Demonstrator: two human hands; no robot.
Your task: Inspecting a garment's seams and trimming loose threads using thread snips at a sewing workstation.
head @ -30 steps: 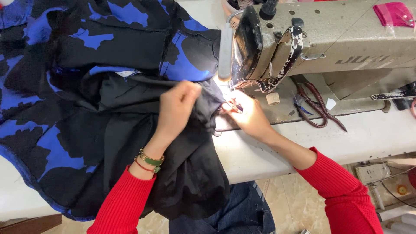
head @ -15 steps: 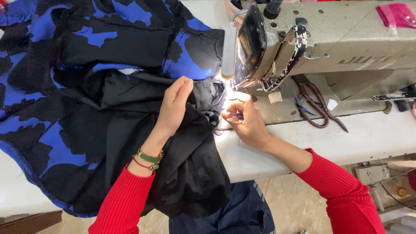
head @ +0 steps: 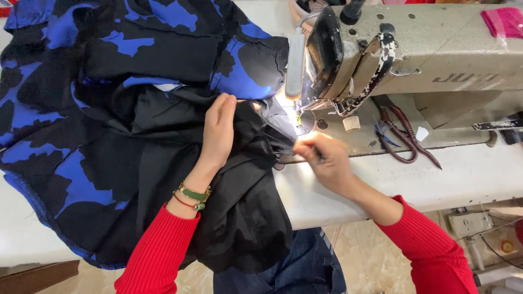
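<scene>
Right hand pulled back w/ fingers pinched; left hand flat on black fabric.

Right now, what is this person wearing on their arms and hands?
Both arms are covered by bright red ribbed knit sleeves that end short of the wrists. The left hand is bare, with a green band edged in gold and a thin red bracelet on its wrist. The right hand is bare too, with no ring, watch or glove visible.
</scene>
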